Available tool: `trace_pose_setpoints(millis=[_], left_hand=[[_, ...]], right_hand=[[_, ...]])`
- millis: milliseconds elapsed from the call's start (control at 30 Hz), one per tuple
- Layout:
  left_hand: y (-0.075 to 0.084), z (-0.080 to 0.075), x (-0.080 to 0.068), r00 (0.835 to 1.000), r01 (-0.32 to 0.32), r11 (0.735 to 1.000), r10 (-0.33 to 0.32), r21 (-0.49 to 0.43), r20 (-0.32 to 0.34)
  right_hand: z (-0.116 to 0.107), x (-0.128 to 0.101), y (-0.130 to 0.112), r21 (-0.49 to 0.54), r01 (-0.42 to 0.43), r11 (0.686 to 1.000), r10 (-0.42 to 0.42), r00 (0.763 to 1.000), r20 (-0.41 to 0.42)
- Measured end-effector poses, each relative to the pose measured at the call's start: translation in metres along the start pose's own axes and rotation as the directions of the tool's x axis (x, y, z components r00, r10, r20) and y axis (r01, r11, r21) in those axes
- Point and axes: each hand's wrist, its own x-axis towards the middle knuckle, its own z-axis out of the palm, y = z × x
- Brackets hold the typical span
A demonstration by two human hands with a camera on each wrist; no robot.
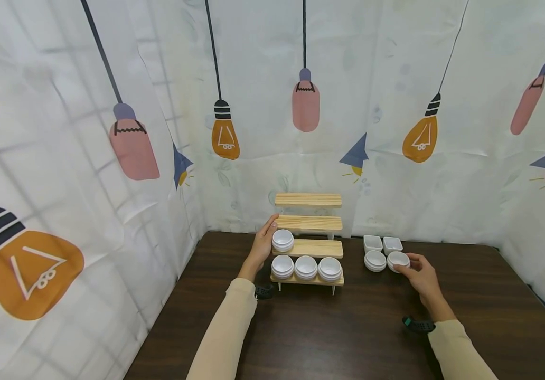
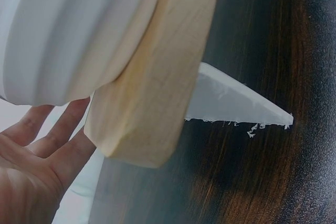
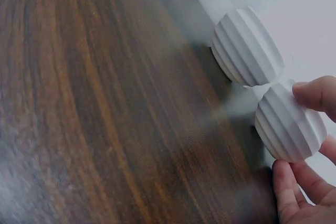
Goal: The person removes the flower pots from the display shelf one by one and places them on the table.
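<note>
Dark table [image 1: 348, 327]. Bowl [image 1: 398, 259] R of rack [image 1: 317, 248], just beside twin [image 1: 375, 260]. R hand [image 1: 423, 277] pinches bowl, thumb vs. fingers; L hand [image 1: 261, 247] spread at rack's L end, contact unclear. Step: prob. pickup. Next needs: firm pinch, lift clear of twin.

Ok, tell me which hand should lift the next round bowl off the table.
The right hand, most likely: it pinches the rightmost round bowl, while the left hand is away at the left end of the wooden stand.
</note>
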Motion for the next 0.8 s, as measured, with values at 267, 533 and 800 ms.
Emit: trace_pose_setpoints(millis=[267,533,800], left_hand=[[-0.0009,0.0002,0.0006,1.0,0.0,1.0,0.0,0.0,0.0],[0.0001,0.0006,0.0002,1.0,-0.008,1.0,0.008,-0.004,0.0],[-0.0001,0.0002,0.0001,1.0,-0.003,1.0,0.003,0.01,-0.004]], right_hand=[[0.0006,-0.0002,-0.0001,-0.019,0.014,1.0,-0.014,1.0,0.02],[0.0014,-0.0005,0.0014,-0.041,0.009,0.999,-0.008,1.0,0.017],[0.0029,0.0002,0.0034,-0.053,0.035,0.998,-0.035,0.999,0.0]])
